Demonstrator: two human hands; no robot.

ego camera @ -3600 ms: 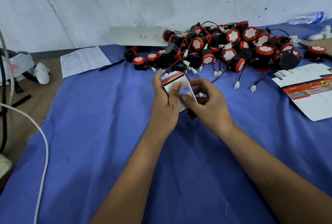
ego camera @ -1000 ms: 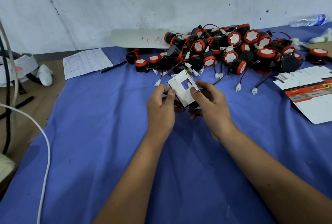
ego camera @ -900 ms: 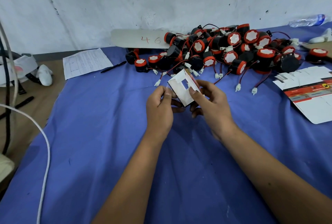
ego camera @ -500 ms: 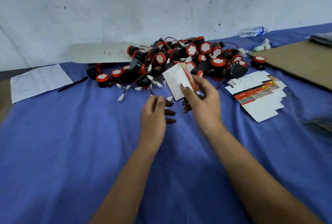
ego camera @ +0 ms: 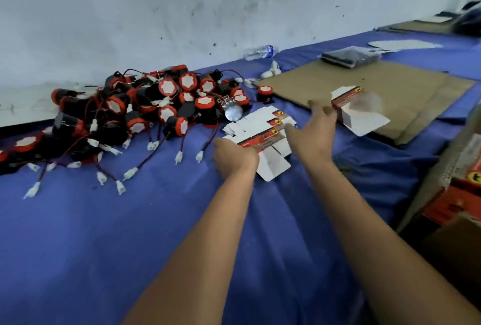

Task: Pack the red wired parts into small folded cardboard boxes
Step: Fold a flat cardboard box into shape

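Note:
A heap of red-and-black wired parts (ego camera: 161, 108) with white plugs lies at the left on the blue cloth. A stack of flat white-and-red box blanks (ego camera: 263, 126) sits just right of it. My left hand (ego camera: 233, 155) rests on the near edge of that stack, its fingers curled onto the top blank. My right hand (ego camera: 316, 132) is open with fingers spread, stretched out to the right. Just past its fingertips a folded small box (ego camera: 356, 113) lies blurred on the brown cardboard sheet (ego camera: 403, 85), apart from the hand.
A large carton (ego camera: 463, 184) holding red boxes stands at the right edge. A black packet (ego camera: 348, 56) lies on the far end of the cardboard sheet. A plastic bottle (ego camera: 260, 51) rests by the wall. Blue cloth (ego camera: 130, 233) covers the near table.
My right hand carried the folded box to the right and let it go onto the cardboard sheet. My left hand moved over to the stack of flat blanks. My view swung right.

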